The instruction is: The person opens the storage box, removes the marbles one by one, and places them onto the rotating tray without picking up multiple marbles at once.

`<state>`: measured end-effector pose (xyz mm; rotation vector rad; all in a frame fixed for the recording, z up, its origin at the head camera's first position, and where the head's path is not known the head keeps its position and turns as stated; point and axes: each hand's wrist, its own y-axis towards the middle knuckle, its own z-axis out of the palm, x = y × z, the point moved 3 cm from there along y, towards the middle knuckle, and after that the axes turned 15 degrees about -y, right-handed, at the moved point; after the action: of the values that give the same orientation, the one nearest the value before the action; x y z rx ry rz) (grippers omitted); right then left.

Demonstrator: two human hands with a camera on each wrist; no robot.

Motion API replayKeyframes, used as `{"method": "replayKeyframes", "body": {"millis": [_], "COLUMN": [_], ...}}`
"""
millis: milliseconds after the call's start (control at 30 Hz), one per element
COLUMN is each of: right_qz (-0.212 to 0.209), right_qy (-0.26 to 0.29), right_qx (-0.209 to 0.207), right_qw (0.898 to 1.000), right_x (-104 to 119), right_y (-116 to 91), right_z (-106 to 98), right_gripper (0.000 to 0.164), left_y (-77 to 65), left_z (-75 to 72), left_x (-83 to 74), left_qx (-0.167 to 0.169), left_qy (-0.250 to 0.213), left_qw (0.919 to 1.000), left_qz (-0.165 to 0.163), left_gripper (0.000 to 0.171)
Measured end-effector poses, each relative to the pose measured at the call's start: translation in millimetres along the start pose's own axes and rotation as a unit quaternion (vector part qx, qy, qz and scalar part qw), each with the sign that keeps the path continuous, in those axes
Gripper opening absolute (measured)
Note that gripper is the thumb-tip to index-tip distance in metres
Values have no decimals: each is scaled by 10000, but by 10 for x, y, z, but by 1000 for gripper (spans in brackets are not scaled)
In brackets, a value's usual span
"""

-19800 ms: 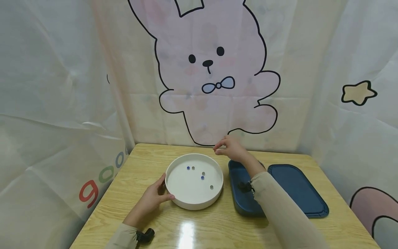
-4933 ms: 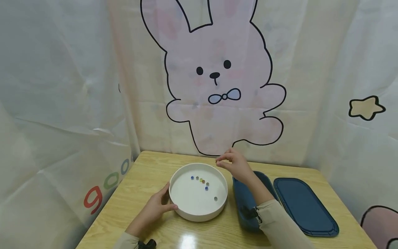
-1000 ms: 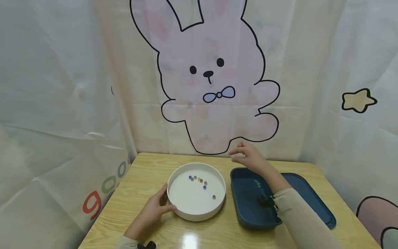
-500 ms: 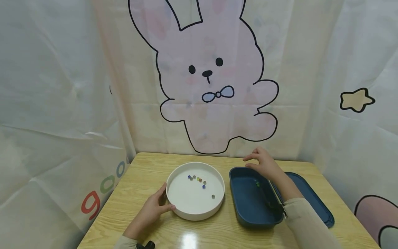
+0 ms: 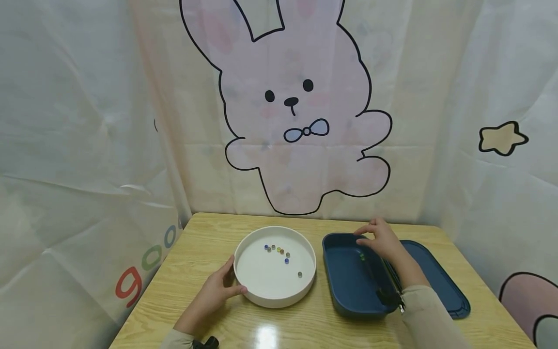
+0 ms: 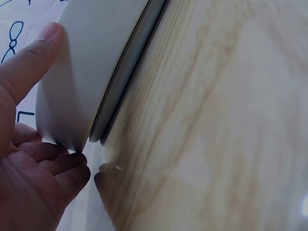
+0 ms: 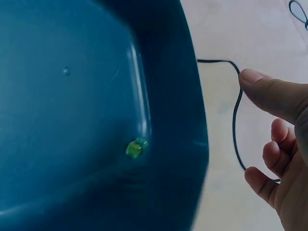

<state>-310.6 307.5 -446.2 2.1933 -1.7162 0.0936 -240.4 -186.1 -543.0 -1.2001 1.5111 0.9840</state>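
Observation:
My left hand (image 5: 213,290) grips the left side of a round white tray (image 5: 272,301), thumb against its wall and fingers lower down in the left wrist view. Several small marbles lie in the tray: blue, grey, a yellow marble (image 5: 278,249) and an orange marble (image 5: 282,251). My right hand (image 5: 387,243) is over the far right corner of a deep blue box (image 5: 353,286), thumb and forefinger apart with nothing between them. In the right wrist view, green marbles (image 7: 135,147) lie on the box floor, near its wall.
A flat blue lid (image 5: 440,283) lies right of the box, partly behind the right forearm. The wooden table (image 5: 226,329) meets a cloth backdrop (image 5: 418,184) at its far edge. Black wrist cameras sit under both sleeves.
Over the last second my right hand moves right and down over the box. Compared with about twenty seconds ago, the tray holds more marbles, including yellow and orange. My left hand keeps its grip.

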Motion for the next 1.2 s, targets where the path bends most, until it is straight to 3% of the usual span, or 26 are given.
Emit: {"method": "replayKeyframes", "body": {"millis": [567,933,1200], "right_qz": [524,455,697], "right_qy": [-351,-328,-310], "right_qx": [448,783,1042], "right_qw": [9970,9954,9916], "right_x": [-283,-329,-285], "right_y": [-77,-121,-128], "right_z": [309,492,517], "right_gripper": [21,24,21], "left_y": [10,15,25], "left_z": [-1,4,6], "left_x": [-17,-13,11], "left_qx": [88,7,-41], "left_qy": [-212,-108,-48], "left_qw": [9997,9999,10000], "left_qz": [-56,-100,-67], "left_gripper": [115,117,116]}}
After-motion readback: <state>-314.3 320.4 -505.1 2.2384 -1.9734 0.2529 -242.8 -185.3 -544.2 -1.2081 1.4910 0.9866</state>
